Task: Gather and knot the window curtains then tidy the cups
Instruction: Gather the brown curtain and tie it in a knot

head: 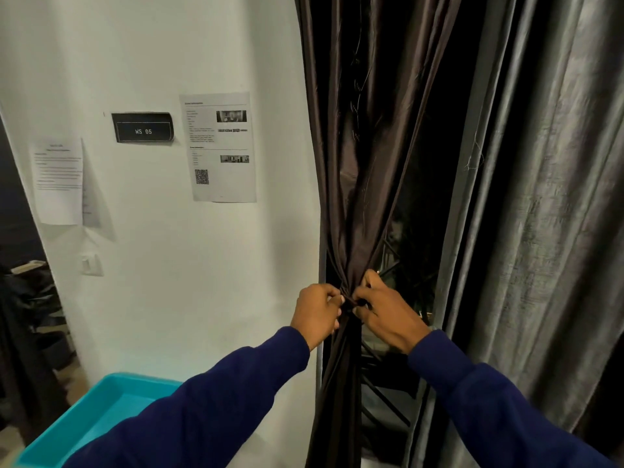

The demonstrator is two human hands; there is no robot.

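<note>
Brown satin curtain (351, 184) hangs right of the white wall (202, 265), pulled into a tight waist, perhaps a knot. Left hand (317, 314) and right hand (388, 315) both pinch that bunch, fingers curled tight. Grey curtain (547, 231) hangs loose further right.

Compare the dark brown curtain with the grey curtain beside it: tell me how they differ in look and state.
The dark brown curtain is pulled in to a narrow waist; the grey curtain hangs loose in broad folds.
The left hand and right hand both grip the brown curtain at its gathered point; no hand touches the grey one.
The brown fabric is darker and glossier; the grey looks paler, with a matt, streaked weave.
Both hang from above the frame, at the same window.
</note>
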